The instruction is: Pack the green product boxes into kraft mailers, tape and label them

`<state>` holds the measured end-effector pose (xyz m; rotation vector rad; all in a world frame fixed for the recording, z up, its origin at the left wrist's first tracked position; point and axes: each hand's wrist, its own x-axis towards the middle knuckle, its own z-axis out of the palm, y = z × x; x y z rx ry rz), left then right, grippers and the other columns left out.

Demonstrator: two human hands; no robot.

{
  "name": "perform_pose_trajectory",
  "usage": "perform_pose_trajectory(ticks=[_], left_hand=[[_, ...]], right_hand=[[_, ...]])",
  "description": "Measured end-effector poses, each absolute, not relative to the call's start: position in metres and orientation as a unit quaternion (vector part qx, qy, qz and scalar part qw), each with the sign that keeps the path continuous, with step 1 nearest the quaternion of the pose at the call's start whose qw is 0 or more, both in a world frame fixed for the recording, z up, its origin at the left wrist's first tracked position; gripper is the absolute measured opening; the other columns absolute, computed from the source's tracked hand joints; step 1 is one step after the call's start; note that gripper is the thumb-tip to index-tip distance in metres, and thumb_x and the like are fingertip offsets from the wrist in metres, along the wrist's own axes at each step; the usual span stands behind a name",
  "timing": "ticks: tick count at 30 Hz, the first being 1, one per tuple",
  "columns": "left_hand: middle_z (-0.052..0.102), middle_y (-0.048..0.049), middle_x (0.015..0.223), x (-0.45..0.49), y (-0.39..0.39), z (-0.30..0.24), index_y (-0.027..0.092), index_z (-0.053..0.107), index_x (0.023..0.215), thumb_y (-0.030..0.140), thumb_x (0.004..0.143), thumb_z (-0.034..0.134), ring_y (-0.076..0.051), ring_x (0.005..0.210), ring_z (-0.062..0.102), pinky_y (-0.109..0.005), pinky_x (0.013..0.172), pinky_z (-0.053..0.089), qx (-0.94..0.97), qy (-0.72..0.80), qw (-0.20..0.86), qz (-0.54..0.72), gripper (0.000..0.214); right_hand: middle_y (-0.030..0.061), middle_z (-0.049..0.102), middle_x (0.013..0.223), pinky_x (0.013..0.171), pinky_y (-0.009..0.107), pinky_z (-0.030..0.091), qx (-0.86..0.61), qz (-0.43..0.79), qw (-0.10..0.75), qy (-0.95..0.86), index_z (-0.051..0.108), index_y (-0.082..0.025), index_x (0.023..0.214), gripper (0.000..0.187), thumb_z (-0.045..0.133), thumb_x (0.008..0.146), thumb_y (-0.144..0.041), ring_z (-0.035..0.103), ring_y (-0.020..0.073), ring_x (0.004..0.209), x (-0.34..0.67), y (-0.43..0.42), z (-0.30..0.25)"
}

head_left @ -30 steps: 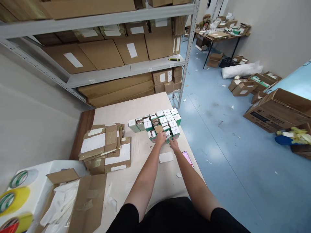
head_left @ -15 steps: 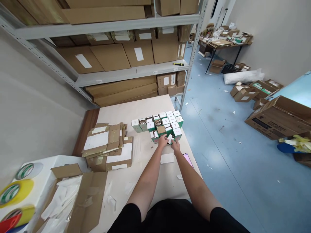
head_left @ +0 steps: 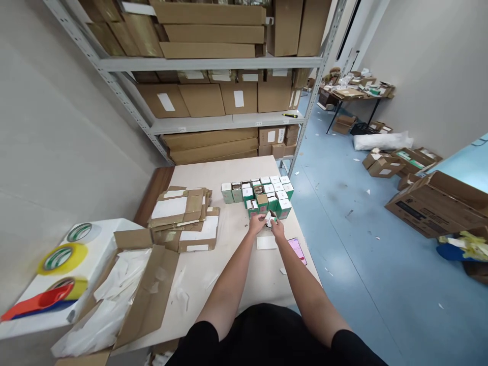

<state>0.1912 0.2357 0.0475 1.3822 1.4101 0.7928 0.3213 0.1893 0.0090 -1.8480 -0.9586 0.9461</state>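
Between my two hands is a small white and green box [head_left: 269,219], tilted, with what looks like a dark opening at its top. My left hand [head_left: 256,224] grips its left side with the fingers closed. On the other side, my right hand [head_left: 278,228] pinches it near the flap. Just beyond stands a cluster of small white and green boxes [head_left: 281,195], some lidded and some open with contents showing. A flat white piece [head_left: 266,243] lies on the table below my hands. The phone [head_left: 296,251] with a lit pink screen rests beside my right forearm.
Flattened cardboard [head_left: 168,207] is stacked on the left of the table [head_left: 229,272]. Nearer stands an open carton [head_left: 152,300] of white plastic bags, beside tape rolls [head_left: 63,258] and a red tape dispenser [head_left: 41,301]. A metal shelf [head_left: 213,122] with cartons rises behind.
My hands have drawn the small box slightly toward me, away from the cluster, and its opening now shows. The camera view has shifted left and up.
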Motion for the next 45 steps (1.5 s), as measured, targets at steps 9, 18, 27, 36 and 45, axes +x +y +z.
perform_pose_trajectory(ticks=[9,18,27,36,45], left_hand=[[0.08,-0.0083,0.106,0.083,0.178,0.049,0.017,0.077,0.102,0.016,0.076,0.079,-0.021,0.099,0.076,-0.035,0.095,0.059,0.487,0.579,0.502,0.419,0.027],[0.079,-0.0077,0.109,-0.039,0.103,0.019,0.019,0.075,0.115,0.018,0.082,0.074,-0.021,0.103,0.075,-0.032,0.097,0.057,0.418,0.696,0.458,0.362,0.032],[0.073,-0.0084,0.124,-0.085,0.066,-0.003,0.025,0.052,0.151,0.012,0.085,0.069,-0.018,0.1,0.073,-0.032,0.095,0.055,0.463,0.693,0.458,0.309,0.07],[0.065,-0.0133,0.138,-0.098,0.066,-0.004,0.022,0.055,0.148,0.02,0.081,0.076,-0.022,0.104,0.072,-0.038,0.102,0.053,0.527,0.609,0.511,0.3,0.071],[0.046,-0.0088,0.158,-0.112,0.063,0.003,0.028,0.062,0.141,0.018,0.085,0.067,-0.029,0.143,0.048,-0.04,0.117,0.041,0.64,0.579,0.44,0.249,0.058]], right_hand=[[0.0042,0.075,0.093,0.08,0.03,0.049,-0.736,0.402,0.3,-0.455,0.07,-0.023,0.12,0.043,0.055,0.089,-0.049,0.068,0.0238,0.088,0.238,0.171,0.034],[0.0011,0.071,0.079,0.083,0.033,0.05,-0.674,0.48,0.229,-0.513,0.074,-0.025,0.095,0.023,0.062,0.088,-0.043,0.066,0.024,0.083,0.114,0.12,0.002],[0.001,0.072,0.082,0.08,0.03,0.047,-0.674,0.473,0.211,-0.527,0.07,-0.023,0.113,0.035,0.062,0.09,-0.049,0.065,0.0221,0.082,0.072,0.077,-0.02],[0.0018,0.075,0.093,0.085,0.033,0.05,-0.699,0.494,0.276,-0.438,0.069,-0.022,0.109,0.036,0.062,0.085,-0.049,0.067,0.0238,0.089,0.067,0.086,-0.019],[0.0059,0.073,0.107,0.092,0.034,0.05,-0.755,0.388,0.276,-0.451,0.064,-0.024,0.106,0.03,0.063,0.085,-0.045,0.068,0.0244,0.103,0.05,0.071,-0.022]])
